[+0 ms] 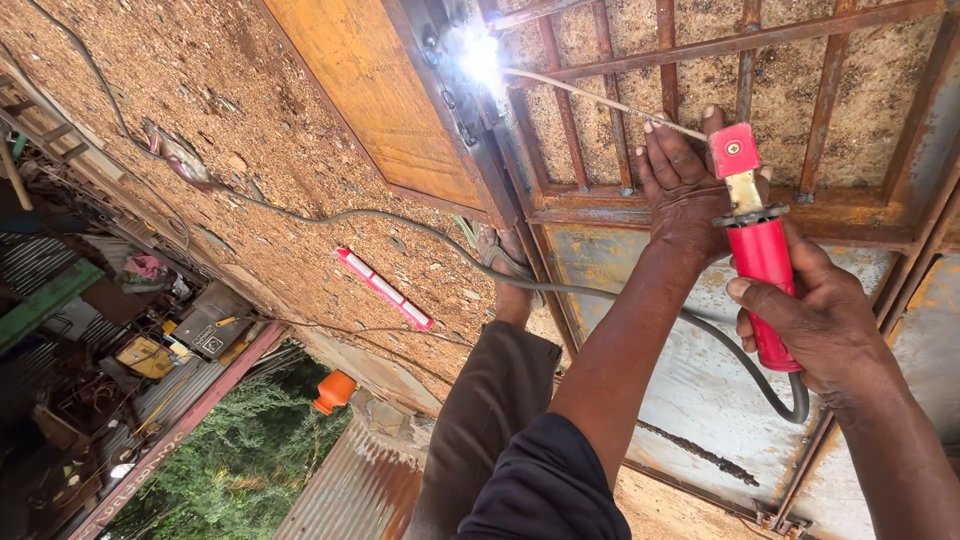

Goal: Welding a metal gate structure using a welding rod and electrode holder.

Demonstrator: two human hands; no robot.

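At right of frame the right hand (820, 320) is clamped on the red holder (762, 260); the left hand (685, 185), fingers curled, steadies the rod (600, 100). Glare at top centre probably hides the rod's tip.

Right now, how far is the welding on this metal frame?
Done: the bars already sit in the rusty frame. In hand: the right hand grips the red holder, the left hand steadies the rod, and the arc burns at the frame's edge. Left: I cannot tell which joints remain unwelded.
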